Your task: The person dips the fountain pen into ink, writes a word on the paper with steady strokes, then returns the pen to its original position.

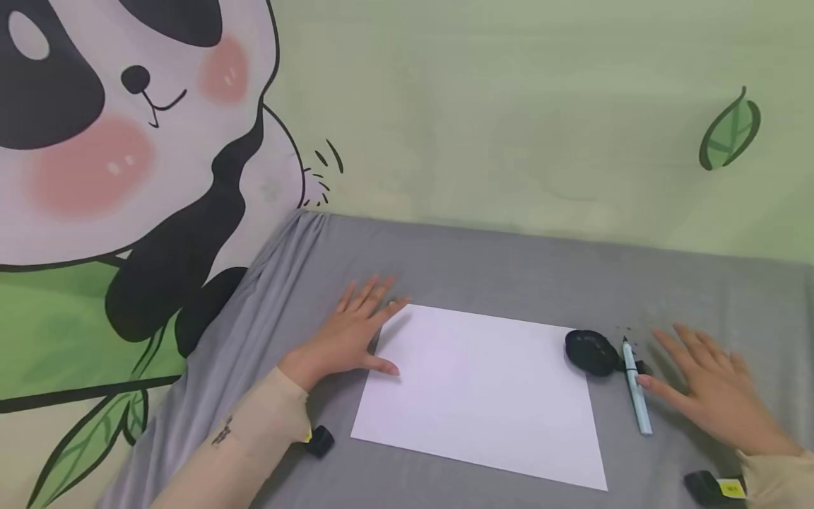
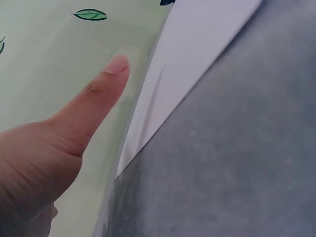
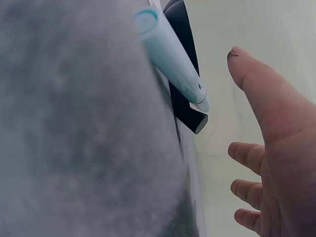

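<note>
A white sheet of paper lies flat on the grey cloth. My left hand, fingers spread, is over the sheet's left edge; in the left wrist view its thumb stands apart from the paper. To the right of the sheet is a light blue pen with a dark tip, leaning on the stub of a black lobed object that overlaps the paper's upper right corner. Beside the pen, my right hand is spread and holds nothing. The right wrist view shows a gap between its thumb and the pen.
Grey cloth covers the table and hangs in folds at the left. Behind it rises a pale green wall with a painted panda and leaves. A black device sits below each wrist.
</note>
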{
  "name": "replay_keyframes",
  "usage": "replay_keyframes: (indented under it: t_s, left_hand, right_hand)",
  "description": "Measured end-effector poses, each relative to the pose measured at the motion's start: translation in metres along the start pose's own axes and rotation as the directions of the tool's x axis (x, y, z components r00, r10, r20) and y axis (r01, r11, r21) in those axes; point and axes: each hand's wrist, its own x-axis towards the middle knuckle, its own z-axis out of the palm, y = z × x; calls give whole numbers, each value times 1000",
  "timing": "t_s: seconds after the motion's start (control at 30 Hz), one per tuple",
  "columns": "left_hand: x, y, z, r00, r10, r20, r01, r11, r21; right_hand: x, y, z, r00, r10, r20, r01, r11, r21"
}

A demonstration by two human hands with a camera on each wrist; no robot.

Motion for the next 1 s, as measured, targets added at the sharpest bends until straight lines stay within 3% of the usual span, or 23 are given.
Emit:
replay_keyframes:
  t_s: [0.27,0.73,1.0]
  left_hand:
    - [-4,0,0,1000,6,-13,-6,1000,1]
    - [-4,2,-1,999,25,-39,-24,1000,19]
    - [-2,4,0,998,37,-56,-36,999,13]
  right_hand:
    - [-1,-4,-3,1000,-26,1,26,1000,11]
    - [-3,-11,-11,1000,6,15,-6,1000,9]
    - [-4,-18,-14,998,-30,-63,32,999,29]
